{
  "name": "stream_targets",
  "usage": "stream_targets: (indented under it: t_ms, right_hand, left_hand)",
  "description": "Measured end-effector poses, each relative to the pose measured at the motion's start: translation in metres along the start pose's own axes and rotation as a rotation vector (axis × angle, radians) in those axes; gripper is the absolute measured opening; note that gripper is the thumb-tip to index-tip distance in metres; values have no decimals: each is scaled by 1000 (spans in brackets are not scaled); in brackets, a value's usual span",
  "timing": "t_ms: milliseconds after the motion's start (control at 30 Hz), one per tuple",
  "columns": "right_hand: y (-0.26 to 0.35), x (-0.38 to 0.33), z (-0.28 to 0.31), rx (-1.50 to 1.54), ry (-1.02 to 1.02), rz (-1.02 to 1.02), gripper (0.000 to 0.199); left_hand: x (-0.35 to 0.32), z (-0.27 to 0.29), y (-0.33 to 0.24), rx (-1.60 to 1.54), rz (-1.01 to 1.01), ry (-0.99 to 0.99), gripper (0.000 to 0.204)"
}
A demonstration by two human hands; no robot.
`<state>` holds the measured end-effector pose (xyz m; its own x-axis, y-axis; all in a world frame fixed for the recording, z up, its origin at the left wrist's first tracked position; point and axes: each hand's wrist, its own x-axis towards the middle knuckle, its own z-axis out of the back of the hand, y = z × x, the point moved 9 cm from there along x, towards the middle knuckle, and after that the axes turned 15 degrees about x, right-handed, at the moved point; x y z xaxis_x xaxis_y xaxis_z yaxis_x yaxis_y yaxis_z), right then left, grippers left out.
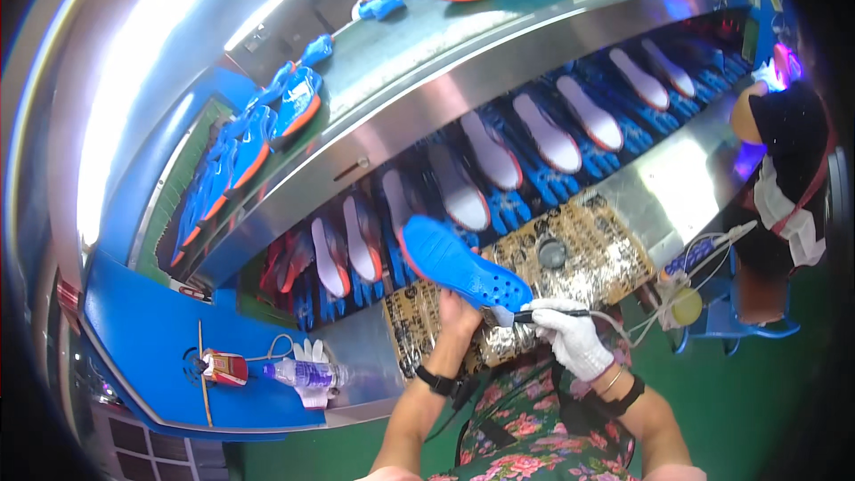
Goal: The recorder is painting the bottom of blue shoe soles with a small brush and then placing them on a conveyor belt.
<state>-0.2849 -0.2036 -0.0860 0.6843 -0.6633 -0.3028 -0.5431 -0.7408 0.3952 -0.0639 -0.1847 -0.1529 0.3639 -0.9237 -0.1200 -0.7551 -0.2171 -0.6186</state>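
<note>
My left hand (459,313) is bare and grips the heel end of a blue shoe sole (459,265), which points up and to the left. My right hand (570,332) wears a white glove and is shut on a thin black-handled brush (545,312). The brush tip touches the sole's lower end near my left fingers. Both hands hover over a glue-stained work board (592,254) with a small round pot (552,253) on it.
A steel conveyor carries rows of white-and-orange soles in blue trays (499,165); its upper belt holds blue shoes (285,111). A blue side shelf (160,338) has a plastic bottle (303,374), white gloves and a small red box. Another person (784,178) works at right.
</note>
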Motion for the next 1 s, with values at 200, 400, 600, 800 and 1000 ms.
stream_targets:
  t_ms: [200, 400, 600, 800, 1000]
  right_hand:
    - [2, 14, 6, 58, -28, 61, 20]
    - [-10, 20, 1, -7, 20, 52, 20]
    - [25, 4, -48, -304, 154, 176, 25]
    - [82, -25, -116, -846, 417, 731, 25]
    - [93, -48, -164, -1070, 540, 1136, 23]
  left_hand:
    - [-64, 12, -16, -63, 45, -88, 82]
    - [-124, -47, 21, -284, 351, 192, 91]
    - [-126, -81, 50, -329, 339, 264, 101]
    - [-123, -117, 56, -420, 339, 329, 108]
    - [-121, -107, 55, 46, 222, 198, 99]
